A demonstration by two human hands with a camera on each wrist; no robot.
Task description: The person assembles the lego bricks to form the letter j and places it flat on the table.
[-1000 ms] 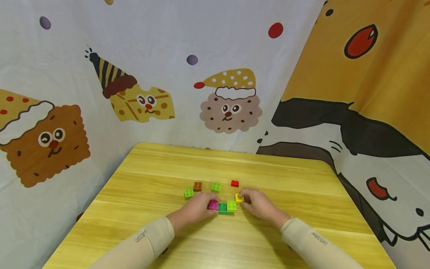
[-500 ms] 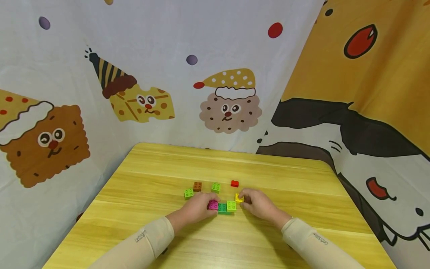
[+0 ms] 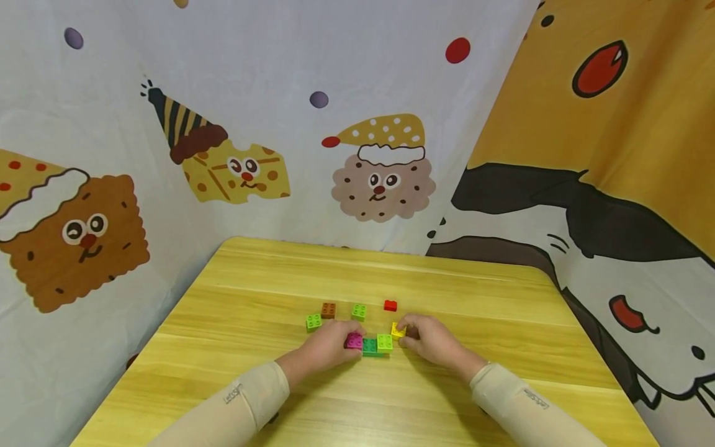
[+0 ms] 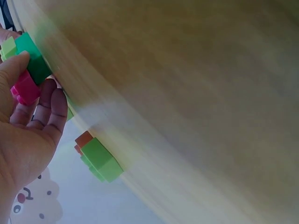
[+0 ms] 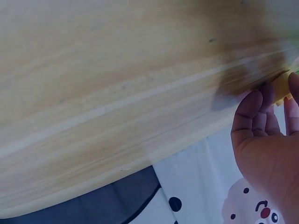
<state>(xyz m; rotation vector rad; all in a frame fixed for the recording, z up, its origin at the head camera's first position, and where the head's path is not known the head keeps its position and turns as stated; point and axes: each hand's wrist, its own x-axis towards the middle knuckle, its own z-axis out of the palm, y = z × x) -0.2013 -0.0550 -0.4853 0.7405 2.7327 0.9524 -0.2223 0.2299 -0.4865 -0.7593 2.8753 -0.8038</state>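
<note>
My left hand (image 3: 329, 344) grips the left end of a small stack of toy building bricks. In that stack a magenta brick (image 3: 354, 341) and a lime brick (image 3: 385, 343) sit on top of a dark green brick (image 3: 370, 347), one at each end. The left wrist view shows the thumb lying against the green brick (image 4: 33, 57) and the fingers curled by the magenta one (image 4: 26, 87). To the right, my right hand (image 3: 432, 340) pinches a yellow brick (image 3: 398, 330) between thumb and fingers, low over the table. In the right wrist view the fingers partly hide the yellow brick (image 5: 281, 87).
Behind the hands lie a brown brick (image 3: 329, 310), a green brick (image 3: 314, 322), another green brick (image 3: 359, 311) and a red brick (image 3: 390, 305). The wooden table (image 3: 268, 267) ends at a cartoon-printed curtain (image 3: 301, 223) at the back and sides.
Both hands stay almost where they were. The yellow brick under the right hand has shifted very slightly toward me; the stack and the loose bricks have not visibly moved.
</note>
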